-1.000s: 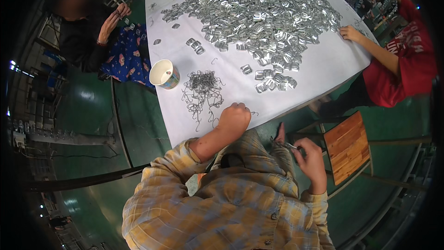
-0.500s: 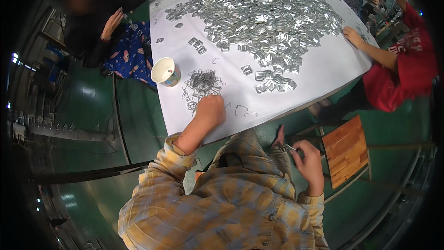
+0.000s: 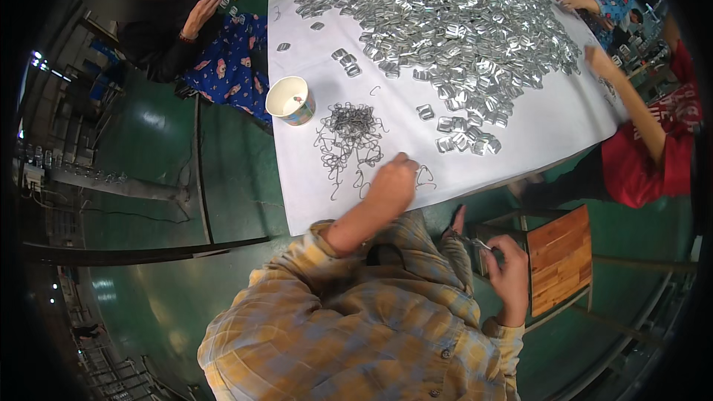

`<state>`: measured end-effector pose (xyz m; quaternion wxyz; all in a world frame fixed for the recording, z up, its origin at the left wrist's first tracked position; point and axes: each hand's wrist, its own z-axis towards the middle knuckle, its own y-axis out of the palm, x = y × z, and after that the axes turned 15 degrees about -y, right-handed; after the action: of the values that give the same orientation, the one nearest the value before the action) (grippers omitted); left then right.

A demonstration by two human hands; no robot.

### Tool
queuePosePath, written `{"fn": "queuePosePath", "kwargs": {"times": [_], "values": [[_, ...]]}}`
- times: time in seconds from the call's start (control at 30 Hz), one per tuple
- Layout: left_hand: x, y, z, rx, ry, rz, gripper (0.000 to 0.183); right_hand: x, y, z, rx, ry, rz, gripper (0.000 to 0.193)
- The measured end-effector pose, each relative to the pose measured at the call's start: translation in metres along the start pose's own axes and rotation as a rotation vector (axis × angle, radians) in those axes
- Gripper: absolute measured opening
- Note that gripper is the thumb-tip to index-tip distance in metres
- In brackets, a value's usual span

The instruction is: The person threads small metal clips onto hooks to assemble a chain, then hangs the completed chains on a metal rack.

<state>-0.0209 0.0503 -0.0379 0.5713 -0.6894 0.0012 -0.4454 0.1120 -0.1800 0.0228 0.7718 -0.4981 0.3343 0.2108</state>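
Note:
My left hand is over the near part of the white-covered table, its fingers curled together and pointing down at the surface. Whatever they pinch, if anything, is hidden. Loose bent wire hooks lie just right of it, and a tangled heap of dark wire hooks sits beyond it to the left. Off the table's front edge, my right hand pinches a small silver metal piece between thumb and fingers. Its exact shape is too small to make out.
A large mound of flat silver metal buckles covers the far table, with a small cluster nearer me. A paper cup stands at the left edge. A wooden stool is at my right. Several people work around the table.
My left hand has moved right, from the wire heap to the loose hooks near the front edge. My right hand keeps its pinch. The person in red has raised an arm.

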Motion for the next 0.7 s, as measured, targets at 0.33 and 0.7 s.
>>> {"fn": "queuePosePath", "kwargs": {"times": [0.33,0.7], "values": [[-0.053,-0.08,-0.011,-0.074,-0.405,0.344,0.008,0.007,0.004,0.005,0.022,0.003,0.014,0.011],[-0.044,-0.05,-0.031,-0.016,-0.215,0.343,0.008,0.007,0.004,0.003,0.015,-0.027,-0.01,0.01]]}}
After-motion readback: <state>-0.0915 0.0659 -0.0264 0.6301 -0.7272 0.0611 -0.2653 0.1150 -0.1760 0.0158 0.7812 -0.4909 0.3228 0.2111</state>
